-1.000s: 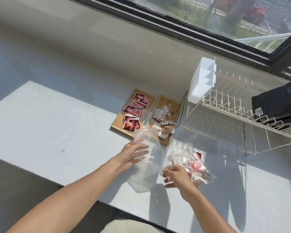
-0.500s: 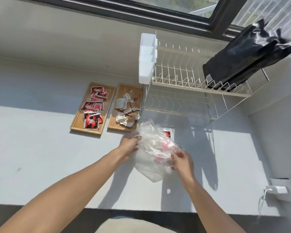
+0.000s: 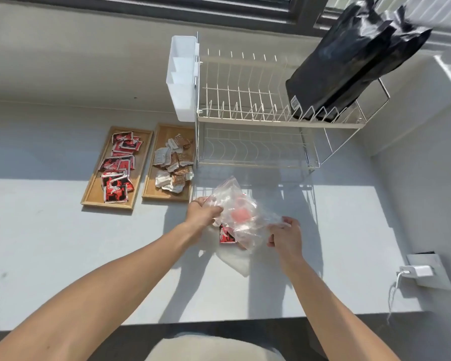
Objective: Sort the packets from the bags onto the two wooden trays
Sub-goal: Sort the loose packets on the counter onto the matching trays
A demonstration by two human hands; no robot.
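Note:
Both of my hands hold a clear plastic bag point(image 3: 241, 212) above the white counter. My left hand point(image 3: 202, 213) grips its left edge and my right hand point(image 3: 284, 234) pinches its right edge. A red-and-black packet point(image 3: 225, 234) hangs out at the bag's lower side, and blurred red packets show inside. Under it lies a second, flat clear bag point(image 3: 236, 261). At the back left, one wooden tray point(image 3: 94, 188) carries red-and-black packets point(image 3: 117, 165). The wooden tray point(image 3: 149, 188) next to it carries brown-and-white packets point(image 3: 175, 162).
A white wire dish rack point(image 3: 258, 121) stands right behind the bag, with a white plastic caddy point(image 3: 181, 76) on its left end and a black foil bag point(image 3: 349, 61) on its top tier. A wall socket with a white charger point(image 3: 417, 270) sits at the right.
My view has swung right and down. Both hands have lifted the packet bag off the counter and turned it, and a red packet now pokes out below it.

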